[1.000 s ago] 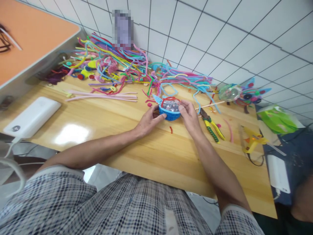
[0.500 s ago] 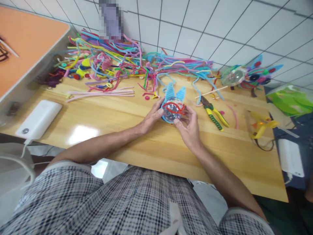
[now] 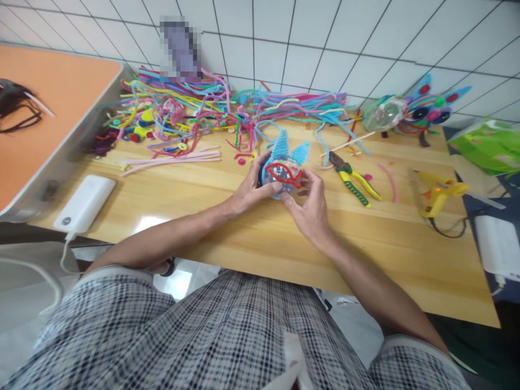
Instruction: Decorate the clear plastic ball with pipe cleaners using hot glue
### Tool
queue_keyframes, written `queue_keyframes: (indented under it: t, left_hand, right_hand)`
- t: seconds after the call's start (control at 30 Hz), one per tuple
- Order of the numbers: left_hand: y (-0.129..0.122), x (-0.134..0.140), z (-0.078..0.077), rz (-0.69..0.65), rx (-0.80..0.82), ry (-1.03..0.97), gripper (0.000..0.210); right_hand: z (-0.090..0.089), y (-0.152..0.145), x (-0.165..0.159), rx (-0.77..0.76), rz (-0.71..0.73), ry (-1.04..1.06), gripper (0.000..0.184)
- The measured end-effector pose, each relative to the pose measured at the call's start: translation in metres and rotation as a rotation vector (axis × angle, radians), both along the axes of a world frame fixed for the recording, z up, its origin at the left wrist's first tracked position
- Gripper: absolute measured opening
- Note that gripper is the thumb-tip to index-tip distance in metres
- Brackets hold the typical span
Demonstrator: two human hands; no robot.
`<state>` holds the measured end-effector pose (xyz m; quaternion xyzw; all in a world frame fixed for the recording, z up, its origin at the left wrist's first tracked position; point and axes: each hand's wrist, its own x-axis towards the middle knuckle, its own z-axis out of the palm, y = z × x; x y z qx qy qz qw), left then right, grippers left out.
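As left hand [image 3: 251,190] and right hand [image 3: 309,210] grip ball [image 3: 280,173], step's likely positioning red wire [image 3: 293,184] across it; next needs steadiness.

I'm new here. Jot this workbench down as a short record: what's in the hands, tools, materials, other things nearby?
Held: clear-fronted craft piece with two blue ears and a red outline
Left hand: grips its left side, thumb across the front
Right hand: grips its right side, thumb low in front
Tools: pliers right of the hands; yellow glue gun farther right
Materials: colorful pipe cleaners, heaped along the wall
Nearby: blue-eared craft figure, back right
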<state>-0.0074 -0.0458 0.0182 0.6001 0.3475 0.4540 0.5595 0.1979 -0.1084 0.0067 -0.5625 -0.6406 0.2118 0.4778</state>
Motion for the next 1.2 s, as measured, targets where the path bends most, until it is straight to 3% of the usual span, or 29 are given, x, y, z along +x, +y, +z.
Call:
queue_keyframes:
  t: [0.2,0.37,0.63,0.83,1.03,1.2]
  left_hand:
    - [0.011,0.004,0.002,-0.015,-0.045,0.06,0.111]
    - [0.019,-0.003,-0.001,-0.028,-0.033,0.112,0.105]
    - [0.014,-0.01,-0.001,-0.054,-0.034,0.128,0.1]
    - [0.01,-0.011,0.003,-0.074,-0.153,-0.02,0.085]
    - [0.007,0.0,0.015,-0.019,-0.278,-0.109,0.091]
    - [0.007,-0.001,0.017,-0.008,-0.307,-0.091,0.079]
  right_hand:
    - [-0.001,0.002,0.012,0.006,-0.002,-0.102,0.078]
    - [0.0,-0.004,0.032,0.205,0.076,-0.279,0.07]
    - [-0.007,-0.008,0.032,0.357,0.207,-0.455,0.064]
    - [-0.012,-0.012,0.034,0.278,0.225,-0.436,0.061]
    - [-0.011,-0.016,0.031,0.338,0.221,-0.449,0.062]
    - [-0.011,-0.016,0.03,0.205,0.238,-0.43,0.054]
